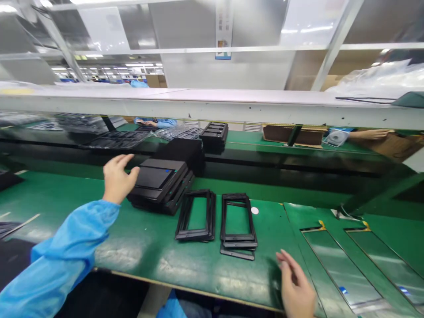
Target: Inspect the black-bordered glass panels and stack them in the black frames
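My left hand (pixel 118 177), in a blue sleeve, is raised with fingers apart at the left side of a stack of black trays (pixel 159 185); whether it touches the stack I cannot tell. A dark flat panel (pixel 154 177) with a small blue mark lies on top. My right hand (pixel 295 285) hovers near the front edge, fingers loosely extended and nothing visible in them. Between the hands lie two piles of black rectangular frames, the left pile (pixel 179 236) and the right pile (pixel 240 244). Right of my right hand lie two clear glass panels (pixel 341 265) (pixel 384 260) with orange tabs.
A white shelf (pixel 205 106) spans the green table (pixel 149 260). Behind it are a dark partition, black trays (pixel 214 132) and cardboard (pixel 291 134). Another person's blue sleeve (pixel 167 123) and, at right, another hand (pixel 372 134) show beyond. A white round sticker (pixel 255 210) lies near the frames.
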